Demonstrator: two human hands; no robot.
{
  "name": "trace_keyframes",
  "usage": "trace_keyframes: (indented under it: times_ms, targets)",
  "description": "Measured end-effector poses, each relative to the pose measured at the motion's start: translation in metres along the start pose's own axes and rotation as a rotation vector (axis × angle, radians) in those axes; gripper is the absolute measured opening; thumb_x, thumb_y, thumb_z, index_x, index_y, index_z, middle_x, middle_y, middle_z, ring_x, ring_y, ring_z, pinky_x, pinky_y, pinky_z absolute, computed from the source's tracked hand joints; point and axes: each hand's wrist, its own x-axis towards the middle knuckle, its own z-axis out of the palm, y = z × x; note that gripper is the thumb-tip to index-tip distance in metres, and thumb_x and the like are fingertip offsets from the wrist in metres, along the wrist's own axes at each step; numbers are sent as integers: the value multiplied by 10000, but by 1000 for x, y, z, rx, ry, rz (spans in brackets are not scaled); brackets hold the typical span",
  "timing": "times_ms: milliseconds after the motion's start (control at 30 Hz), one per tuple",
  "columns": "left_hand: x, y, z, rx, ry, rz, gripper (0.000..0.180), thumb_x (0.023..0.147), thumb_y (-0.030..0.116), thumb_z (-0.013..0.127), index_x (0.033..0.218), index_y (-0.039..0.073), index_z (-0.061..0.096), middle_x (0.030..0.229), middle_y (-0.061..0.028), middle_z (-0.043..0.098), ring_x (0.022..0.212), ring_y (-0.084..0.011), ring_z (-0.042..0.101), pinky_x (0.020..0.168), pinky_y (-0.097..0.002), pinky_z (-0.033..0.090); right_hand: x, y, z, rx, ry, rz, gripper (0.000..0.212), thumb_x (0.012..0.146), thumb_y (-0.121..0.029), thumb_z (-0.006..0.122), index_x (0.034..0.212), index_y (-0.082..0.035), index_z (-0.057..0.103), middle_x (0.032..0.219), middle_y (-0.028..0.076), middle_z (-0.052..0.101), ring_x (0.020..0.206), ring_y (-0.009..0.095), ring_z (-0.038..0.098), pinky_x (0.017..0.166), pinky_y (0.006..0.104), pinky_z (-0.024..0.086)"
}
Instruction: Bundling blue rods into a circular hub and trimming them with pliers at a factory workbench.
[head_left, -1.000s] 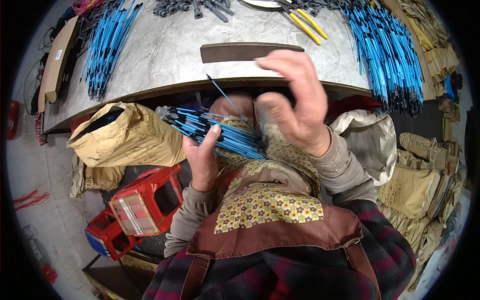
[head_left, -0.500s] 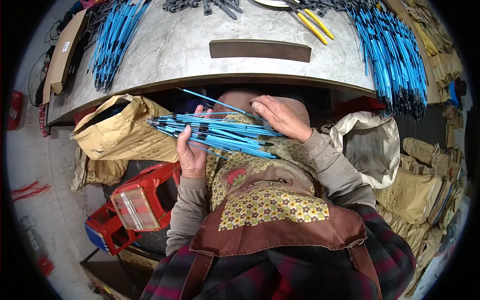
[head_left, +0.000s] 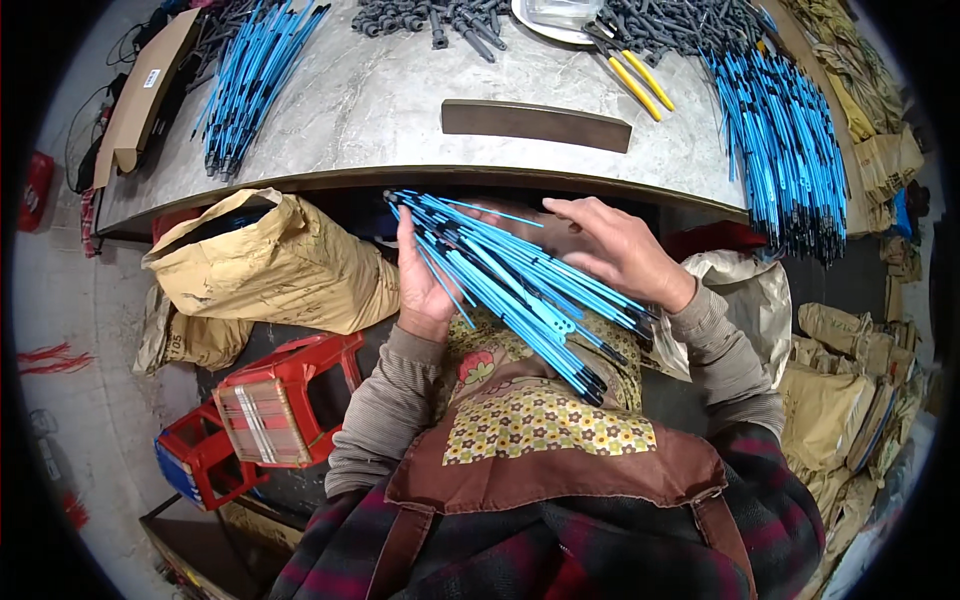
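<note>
I'm gripping a bundle of blue sticks [head_left: 505, 275] over my apron [head_left: 545, 425] with my left hand [head_left: 425, 285], my right hand [head_left: 625, 255] hovering open beside it; the bundle is looking gathered but uneven, and two more piles [head_left: 785, 140] are lying on the desk [head_left: 360, 110]

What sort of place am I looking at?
Most likely a small workshop: blue rods lie in piles on the table, with loose grey parts and yellow-handled pliers at its far side.
</note>
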Motion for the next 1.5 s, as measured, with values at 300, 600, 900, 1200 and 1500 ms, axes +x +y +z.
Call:
trace_keyframes:
  times_ms: [300, 600, 900, 1200, 1500]
  targets:
    - [11, -62, 5, -43, 165, -219, 369, 973, 461, 620, 985, 95, 672, 891, -37, 727, 751, -172, 703, 692, -327, 608, -27, 1, 24, -376, 291, -246, 612, 848, -154, 658, 1437, -138, 494, 1397, 108, 516, 1217, 280, 555, 1008, 383, 457]
    - [-7, -86, 8, 295, 230, -408, 411, 1019, 473, 522, 1065, 90, 666, 980, -55, 723, 818, -164, 699, 746, -307, 587, -53, 1, 38, 50, 436, -274, 607, 845, -99, 665, 1426, -78, 492, 1288, 122, 598, 1121, 281, 618, 941, 377, 505]
    - [-36, -77, 12, 620, 193, -580, 454, 1038, 466, 466, 1082, 61, 666, 943, -51, 713, 774, -158, 683, 683, -266, 566, -63, -3, 54, -89, 253, -234, 664, 837, -145, 690, 1452, -52, 458, 1211, 112, 642, 1026, 276, 661, 889, 364, 528]
    - [-32, -55, -8, 1462, -81, 152, 455, 970, 402, 579, 1224, 25, 593, 1189, -144, 625, 1069, -248, 610, 935, -364, 486, -47, -1, 67, -115, 313, -177, 839, 748, -277, 777, 1475, -48, 426, 1189, 111, 641, 993, 268, 658, 838, 354, 529]
    - [-53, -39, 28, 1454, -406, 186, 591, 787, 309, 712, 1265, 6, 543, 1287, -145, 564, 1255, -308, 504, 1101, -443, 381, -39, -15, 64, 33, 276, -10, 912, 718, -272, 812, 1499, -60, 391, 1175, 142, 630, 1009, 285, 647, 821, 359, 522]
